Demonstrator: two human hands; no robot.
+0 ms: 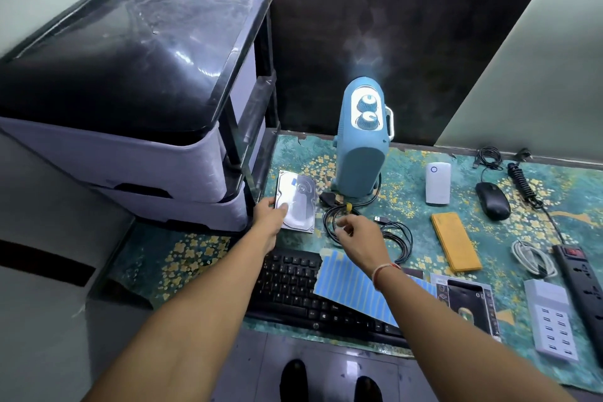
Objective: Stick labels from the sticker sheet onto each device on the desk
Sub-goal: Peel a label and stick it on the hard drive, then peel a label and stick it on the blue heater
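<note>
A silver hard drive with a small blue label on its top lies at the desk's far left. My left hand grips its near left corner, thumb on top. My right hand hovers over a coiled black cable, fingers pinched together; whether a label is between them I cannot tell. The blue sticker sheet rests across the black keyboard, under my right wrist. Other devices: a blue humidifier giving off mist, a white power bank, a black mouse, a yellow power bank.
A grey drawer unit with a dark lid stands left of the desk. A power strip, a white multi-port charger, a white cable and a packaged item lie at the right. The wall runs behind the desk.
</note>
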